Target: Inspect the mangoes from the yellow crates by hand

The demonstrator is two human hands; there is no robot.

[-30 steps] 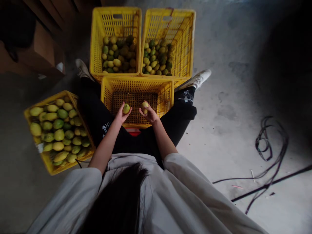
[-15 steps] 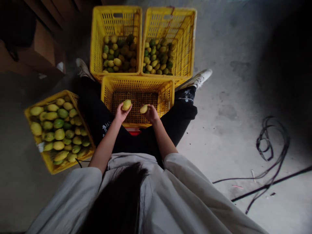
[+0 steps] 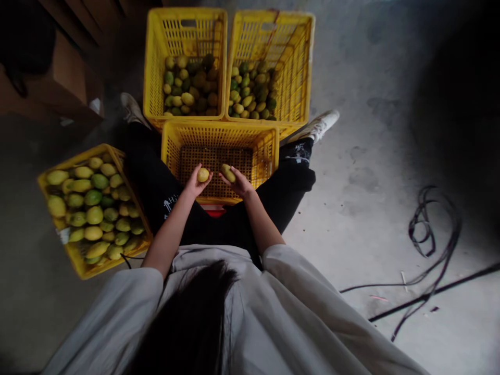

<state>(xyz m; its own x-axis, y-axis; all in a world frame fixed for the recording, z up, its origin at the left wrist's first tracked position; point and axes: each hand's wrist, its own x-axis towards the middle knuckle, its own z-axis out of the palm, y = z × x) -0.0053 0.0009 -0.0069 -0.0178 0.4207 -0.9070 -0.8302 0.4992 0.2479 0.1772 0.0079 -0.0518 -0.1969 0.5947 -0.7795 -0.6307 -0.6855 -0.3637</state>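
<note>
My left hand (image 3: 195, 183) is closed round a yellow lemon (image 3: 203, 174), with one end of the fruit facing up. In my right hand (image 3: 241, 184) is a second, greener-yellow lemon (image 3: 228, 173), held slantwise by the fingers. Both hands are over the near side of a yellow plastic crate (image 3: 220, 200) between my legs, a short gap apart. The crate's slatted floor shows beneath the fruit.
Two yellow crates (image 3: 185, 117) (image 3: 269, 121) with green and yellow lemons stand beyond the near crate. A fuller lemon crate (image 3: 80, 268) sits at my left. Black cable (image 3: 449, 260) lies on the floor at right; cardboard boxes (image 3: 70, 73) are at upper left.
Both lemons have been turned in my fingers. The left one now shows its end, and the right one slants differently, with my right fingers more spread under it.
</note>
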